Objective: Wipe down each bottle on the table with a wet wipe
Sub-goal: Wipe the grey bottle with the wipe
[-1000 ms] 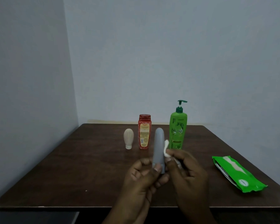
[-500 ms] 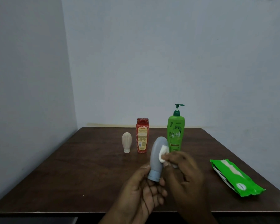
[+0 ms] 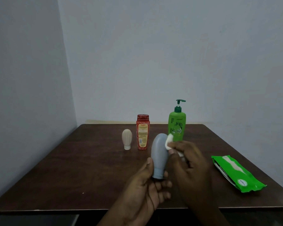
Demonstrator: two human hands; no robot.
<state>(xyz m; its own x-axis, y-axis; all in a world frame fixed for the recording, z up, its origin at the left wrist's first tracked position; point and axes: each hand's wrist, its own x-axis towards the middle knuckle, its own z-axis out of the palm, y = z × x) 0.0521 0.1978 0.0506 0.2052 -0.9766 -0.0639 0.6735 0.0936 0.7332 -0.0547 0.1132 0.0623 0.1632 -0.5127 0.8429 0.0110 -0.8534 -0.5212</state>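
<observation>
Wiping has climbed: against half a second ago, the wet wipe (image 3: 169, 141) sits higher on the grey bottle (image 3: 159, 154), close to its rounded top, and the bottle shows its broad face where a second ago it showed a narrow edge.

From the head view, the grey bottle is held off the counter (image 3: 72, 168) at the near middle, cap end down and tilted slightly. The left grip (image 3: 147, 190) holds it low, with the thumb on the left side and the fingers curled round the cap end. The right grip (image 3: 191, 162) pinches the bunched wipe in its fingertips and presses it to the bottle's upper right shoulder.

Farther back stand a cream bottle (image 3: 127, 138), a red bottle (image 3: 142, 132) and a green pump bottle (image 3: 177, 126), left to right, all upright. The wipe pack (image 3: 235, 173) lies at the near right.

To do this step well, I judge the left grip should stay firm and low while turning the bottle a little at a time, so the wipe meets every face in long strokes from top toward cap. The cap end under the left fingers is likely unreached; shifting that hold higher would free it. Damp, smooth plastic may slip, so pressure from the wipe should be met squarely by the thumb. A flatter wipe would cover more than the bunched wad does.
</observation>
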